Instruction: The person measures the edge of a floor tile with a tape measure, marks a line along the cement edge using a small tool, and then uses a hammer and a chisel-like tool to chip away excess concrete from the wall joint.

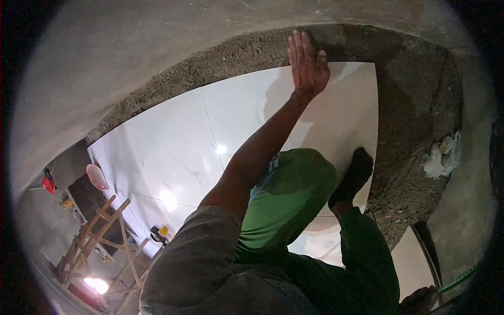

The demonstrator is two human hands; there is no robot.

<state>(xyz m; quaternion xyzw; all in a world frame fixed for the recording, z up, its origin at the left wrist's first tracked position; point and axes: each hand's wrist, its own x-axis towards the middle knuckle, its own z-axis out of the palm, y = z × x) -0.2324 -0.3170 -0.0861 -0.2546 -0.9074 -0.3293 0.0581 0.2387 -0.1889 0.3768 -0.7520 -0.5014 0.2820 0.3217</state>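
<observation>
My left hand [310,71] lies palm down with fingers stretched out, across the far edge of a large white floor tile [346,100]. Its palm is over the tile, and the fingertips reach past the edge over rough grey mortar [241,55]. At the lower right, what looks like my right hand [420,301] is dark and partly cut off, beside another white tile [409,260]; its fingers are not clear. My green-trousered knee [299,194] and a foot in a dark sock [358,168] are over the tiles.
Bare mortar bed [409,131] borders the tiles on the right, with a crumpled clear plastic bag [443,156] on it. Grey walls curve around. At the left are a pinkish bowl [97,177], a wooden trestle [105,236], a yellow-and-black tool [159,233] and a bright lamp [97,285].
</observation>
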